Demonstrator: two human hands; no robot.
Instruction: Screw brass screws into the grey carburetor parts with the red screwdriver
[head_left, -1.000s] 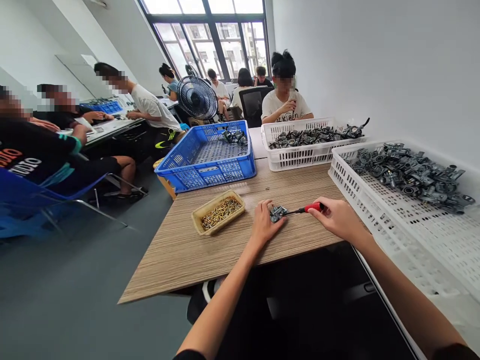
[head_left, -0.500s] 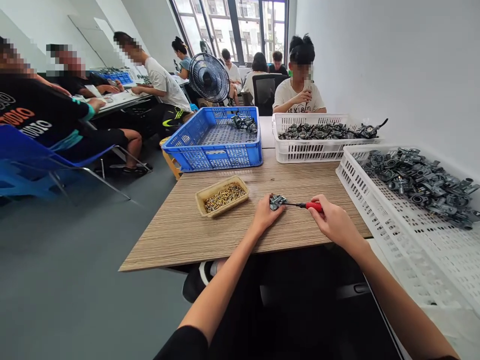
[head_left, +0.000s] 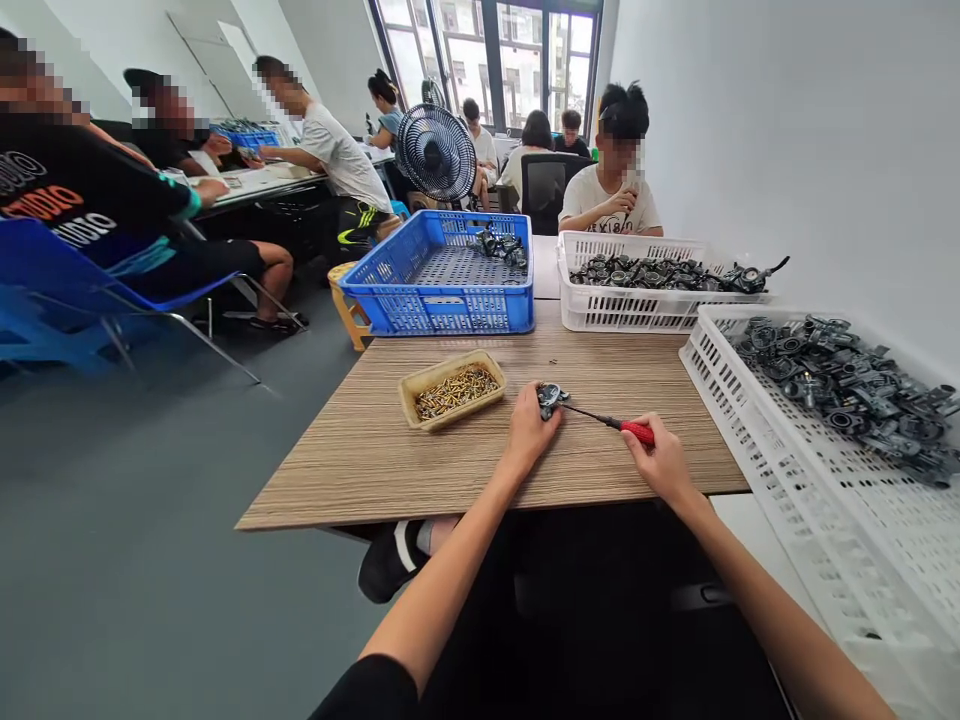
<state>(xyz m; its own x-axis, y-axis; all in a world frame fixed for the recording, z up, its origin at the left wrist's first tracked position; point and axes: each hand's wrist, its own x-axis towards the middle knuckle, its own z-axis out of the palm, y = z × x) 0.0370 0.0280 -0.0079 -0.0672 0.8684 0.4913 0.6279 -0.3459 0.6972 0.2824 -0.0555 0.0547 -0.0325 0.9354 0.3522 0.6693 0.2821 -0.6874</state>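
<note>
My left hand [head_left: 531, 428] is closed around a small grey cast-metal carburetor body [head_left: 551, 396], holding it at the tabletop. Fingers cover part of its near left side. In my right hand [head_left: 661, 460] is a screwdriver [head_left: 636, 431] with a red handle and a thin dark shaft. The shaft points left and its tip meets the carburetor body's right side; the exact contact spot is too small to make out. Left of my left hand stands a cream plastic box [head_left: 415, 411] of small brass-coloured and silvery pieces. A tiny dark piece [head_left: 553, 361] lies on the wood beyond the carburetor body.
Across the table's [head_left: 360, 450] far side stand a blue crate [head_left: 439, 312] with a few metal parts and a white crate [head_left: 630, 312] with several more. A larger white crate [head_left: 750, 430] of castings is at my right. One person [head_left: 611, 190] sits opposite; several work at left.
The carburetor body has turned in my left hand, showing a rounder face. My right hand and the screwdriver handle have shifted nearer to me, so the shaft slants more. The camera view has shifted slightly.
</note>
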